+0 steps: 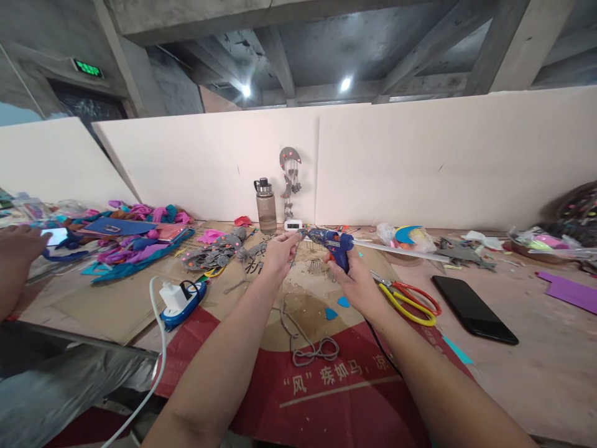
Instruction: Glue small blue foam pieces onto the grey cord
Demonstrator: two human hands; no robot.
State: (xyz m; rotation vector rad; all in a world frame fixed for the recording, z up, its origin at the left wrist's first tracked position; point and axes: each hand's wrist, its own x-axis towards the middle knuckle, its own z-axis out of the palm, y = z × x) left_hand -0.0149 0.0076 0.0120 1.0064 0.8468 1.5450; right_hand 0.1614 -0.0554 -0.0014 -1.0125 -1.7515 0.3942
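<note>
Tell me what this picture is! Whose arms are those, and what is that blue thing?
A person wears a camera on their head, so you see their own two arms from above. The right hand grips a blue hot glue gun. The left hand pinches something small at the gun's tip; it is too tiny to name. On the cardboard-covered table lie yellow and red scissors, a black phone, a grey cord, a power strip, a water bottle and colourful craft scraps. Another person's hand shows at the far left.
</note>
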